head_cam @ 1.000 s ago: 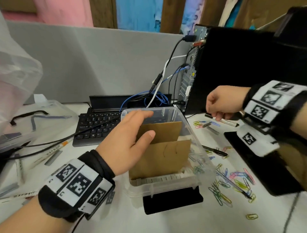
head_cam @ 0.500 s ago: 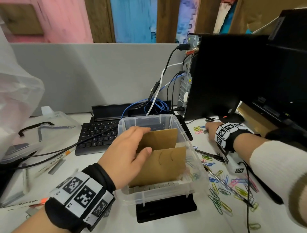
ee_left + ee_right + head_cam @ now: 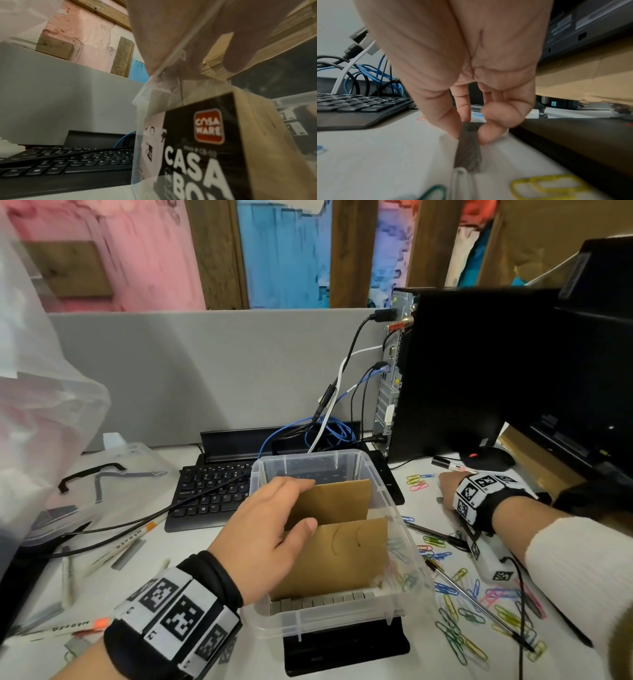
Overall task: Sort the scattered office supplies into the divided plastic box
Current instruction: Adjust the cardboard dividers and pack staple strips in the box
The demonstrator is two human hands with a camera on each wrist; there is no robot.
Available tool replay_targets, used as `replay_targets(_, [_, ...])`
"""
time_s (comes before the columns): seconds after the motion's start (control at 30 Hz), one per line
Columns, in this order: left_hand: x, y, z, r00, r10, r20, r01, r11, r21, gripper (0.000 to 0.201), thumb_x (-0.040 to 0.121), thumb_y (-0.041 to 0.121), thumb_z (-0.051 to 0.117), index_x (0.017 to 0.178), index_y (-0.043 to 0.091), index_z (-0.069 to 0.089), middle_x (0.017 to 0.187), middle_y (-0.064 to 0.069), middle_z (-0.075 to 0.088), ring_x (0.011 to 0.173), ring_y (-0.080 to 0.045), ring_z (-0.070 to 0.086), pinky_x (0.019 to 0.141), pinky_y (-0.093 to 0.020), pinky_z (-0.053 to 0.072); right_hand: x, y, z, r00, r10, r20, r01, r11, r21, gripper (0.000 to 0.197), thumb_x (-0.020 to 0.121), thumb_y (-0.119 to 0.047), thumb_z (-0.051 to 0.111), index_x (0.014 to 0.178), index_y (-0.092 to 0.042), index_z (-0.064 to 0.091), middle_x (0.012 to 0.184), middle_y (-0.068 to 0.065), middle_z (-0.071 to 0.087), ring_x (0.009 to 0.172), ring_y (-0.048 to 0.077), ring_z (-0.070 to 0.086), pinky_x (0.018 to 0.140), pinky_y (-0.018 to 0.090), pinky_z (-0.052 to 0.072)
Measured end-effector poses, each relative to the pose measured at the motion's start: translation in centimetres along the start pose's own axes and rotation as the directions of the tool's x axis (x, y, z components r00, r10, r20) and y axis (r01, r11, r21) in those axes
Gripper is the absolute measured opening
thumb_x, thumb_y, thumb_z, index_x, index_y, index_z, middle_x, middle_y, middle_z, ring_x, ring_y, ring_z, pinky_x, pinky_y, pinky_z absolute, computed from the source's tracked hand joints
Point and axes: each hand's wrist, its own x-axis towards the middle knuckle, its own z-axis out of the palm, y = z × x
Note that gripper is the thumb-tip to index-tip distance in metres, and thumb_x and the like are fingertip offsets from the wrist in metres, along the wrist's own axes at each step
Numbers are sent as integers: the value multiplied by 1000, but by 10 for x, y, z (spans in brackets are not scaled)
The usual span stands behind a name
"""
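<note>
At frame centre the left hand (image 3: 270,537) grips the clear box's (image 3: 404,542) left wall, while at right the right hand (image 3: 467,75) pinches a grey staple strip (image 3: 468,152) on the counter (image 3: 191,655)

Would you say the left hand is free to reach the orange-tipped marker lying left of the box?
Probably not at once: the left hand grips the plastic box at its cardboard divider. The marker lies unobstructed beside the keyboard.
</note>
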Motion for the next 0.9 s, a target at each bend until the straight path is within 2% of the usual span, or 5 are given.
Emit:
replay_targets(0.17, [0, 0, 0, 1000, -11, 4, 11, 1000, 7, 57, 85, 55, 31, 136, 31, 41, 130, 21, 45, 121, 3, 41, 104, -21, 35, 8, -5, 5, 998, 34, -43, -34, 999, -3, 41, 75, -41, 68, 106, -16, 57, 89, -1, 54, 90, 20, 59, 75, 27, 50])
replay_targets(0.4, [0, 0, 1, 1000, -16, -6, 16, 1000, -2, 52, 88, 49, 37, 136, 32, 41, 129, 20, 46, 121, 3, 41, 104, -22, 35, 13, -2, 5, 997, 66, -36, -66, 998, -1, 21, 72, -37, 65, 74, -18, 54, 68, -3, 54, 66, 17, 57, 60, 22, 48])
replay_targets(0.63, [0, -1, 1, 1000, -12, -3, 12, 1000, -2, 58, 84, 57, 30, 136, 33, 40, 129, 21, 46, 121, 4, 41, 104, -22, 36, 11, -1, 6, 999, 17, -42, -18, 1000, -21, 25, 75, -41, 62, 88, -19, 58, 82, -2, 59, 79, 19, 62, 67, 26, 51])
replay_targets(0.77, [0, 0, 0, 1000, -17, -5, 17, 1000, -2, 53, 87, 52, 35, 136, 33, 41, 129, 21, 46, 121, 4, 41, 103, -21, 35, -22, -11, -15, 997, 45, -65, -40, 997, 68, 26, 82, -39, 62, 96, -17, 58, 96, 1, 63, 87, 18, 61, 72, 26, 50])
replay_targets(0.9, [0, 3, -1, 1000, -25, 0, 25, 1000, -1, 52, 87, 49, 37, 136, 33, 40, 129, 22, 46, 119, 4, 41, 101, -18, 34, -52, -13, -39, 989, 44, -144, -5, 965, 262, 17, 87, -29, 62, 90, -15, 52, 88, 1, 56, 81, 17, 54, 75, 26, 48])
